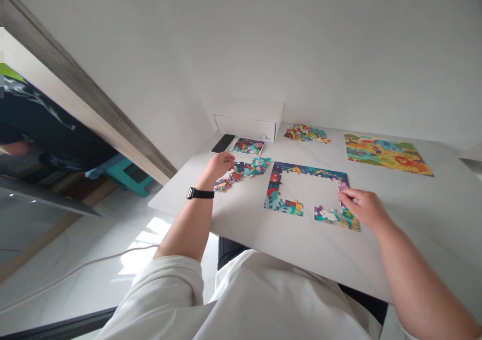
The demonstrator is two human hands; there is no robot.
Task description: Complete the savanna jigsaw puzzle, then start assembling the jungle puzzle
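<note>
A partly assembled jigsaw puzzle (309, 170) lies on the table, its dark, colourful border framing an open middle, with a gap along the near side. My right hand (363, 205) is at the border's right side, thumb and forefinger closed on a puzzle piece there; the fingers partly hide it. A heap of loose puzzle pieces (246, 170) is spread left of the border. Over its left end is my left hand (221, 164), fingers curled together; whether something small is in them cannot be made out. A black watch is on the left wrist.
Behind the loose pieces are a picture card (247, 146), a black phone (223, 143) and a white box (246, 121). Another heap of pieces (307, 133) and a finished yellow animal puzzle (387, 153) lie farther back. A teal stool (130, 174) and a person (45, 124) are at left.
</note>
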